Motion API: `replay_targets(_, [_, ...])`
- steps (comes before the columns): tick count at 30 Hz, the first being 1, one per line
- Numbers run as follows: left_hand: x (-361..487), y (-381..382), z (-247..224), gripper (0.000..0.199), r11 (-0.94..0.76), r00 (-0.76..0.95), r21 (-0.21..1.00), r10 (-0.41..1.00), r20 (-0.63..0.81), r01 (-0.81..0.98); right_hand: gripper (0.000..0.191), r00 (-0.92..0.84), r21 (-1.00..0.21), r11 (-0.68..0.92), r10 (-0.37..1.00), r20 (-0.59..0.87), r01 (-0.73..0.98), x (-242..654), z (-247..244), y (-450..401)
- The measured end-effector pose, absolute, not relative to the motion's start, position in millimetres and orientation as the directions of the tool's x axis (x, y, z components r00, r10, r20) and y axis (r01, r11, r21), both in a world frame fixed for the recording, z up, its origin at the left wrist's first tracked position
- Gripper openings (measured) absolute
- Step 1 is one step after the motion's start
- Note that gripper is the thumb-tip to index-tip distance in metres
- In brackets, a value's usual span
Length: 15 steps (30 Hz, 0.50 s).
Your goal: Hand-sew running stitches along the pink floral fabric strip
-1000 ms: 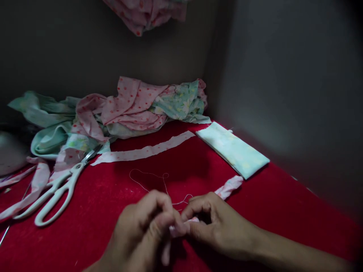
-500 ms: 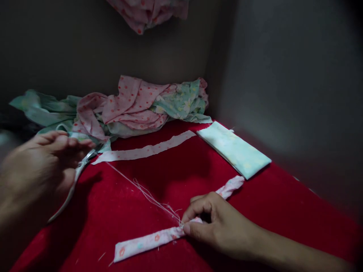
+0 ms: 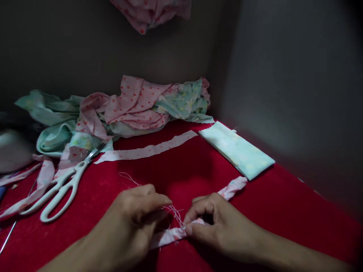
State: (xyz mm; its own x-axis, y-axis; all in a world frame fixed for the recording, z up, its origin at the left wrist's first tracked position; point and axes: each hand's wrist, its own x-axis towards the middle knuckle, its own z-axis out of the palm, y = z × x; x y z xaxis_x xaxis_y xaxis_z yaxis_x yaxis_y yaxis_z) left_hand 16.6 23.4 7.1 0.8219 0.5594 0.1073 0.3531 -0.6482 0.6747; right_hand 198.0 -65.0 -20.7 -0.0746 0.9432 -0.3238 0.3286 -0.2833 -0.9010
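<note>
My right hand (image 3: 212, 223) pinches a narrow folded fabric strip (image 3: 170, 237), pale pink with small printed flowers, lying on the red cloth. The strip's gathered far end (image 3: 233, 187) sticks out behind my knuckles. Loose white thread (image 3: 176, 214) rises from the strip at my right fingertips. Close by on the left is my left hand (image 3: 138, 221), its fingers closed on that thread near the strip; the fingertips are partly hidden. Part of the thread loops out behind this hand. My left hand and wrist cover the strip's near end.
White-handled scissors (image 3: 75, 177) lie at left, blades under fabric edges. A heap of pink and green printed fabric (image 3: 136, 102) lies along the wall. A flat pink strip (image 3: 150, 149) and a folded mint cloth (image 3: 238, 151) rest on the red cloth (image 3: 269, 211). A thin metal rod (image 3: 8, 236) lies at far left.
My left hand has come from beside the scissors, right and down, to near my right hand. The thread, stretched long before, is now bunched and slack. My right hand keeps its pinch.
</note>
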Motion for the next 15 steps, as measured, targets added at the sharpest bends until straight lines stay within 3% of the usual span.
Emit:
replay_targets(3, [22,13,-10,0.024,-0.731,0.853,0.594,0.503,0.137,0.336,0.014,-0.059,-0.899,-0.288,0.944,-0.324,0.33,198,-21,-64])
replay_targets(7, [24,16,-17,0.026,-0.735,0.841,0.62,0.496,0.217,0.274,0.013,-0.053,-0.892,-0.305,0.939,-0.341,0.332,198,-20,-63])
replay_targets(11, [18,32,-2,0.024,-0.639,0.786,0.727,0.573,0.233,0.251,0.013,-0.07,-0.895,-0.3,0.938,-0.34,0.33,199,-19,-63])
replay_targets(15, [5,62,24,0.016,-0.62,0.647,0.676,0.712,0.273,0.398,0.014,-0.08,-0.893,-0.294,0.937,-0.339,0.34,199,-19,-63])
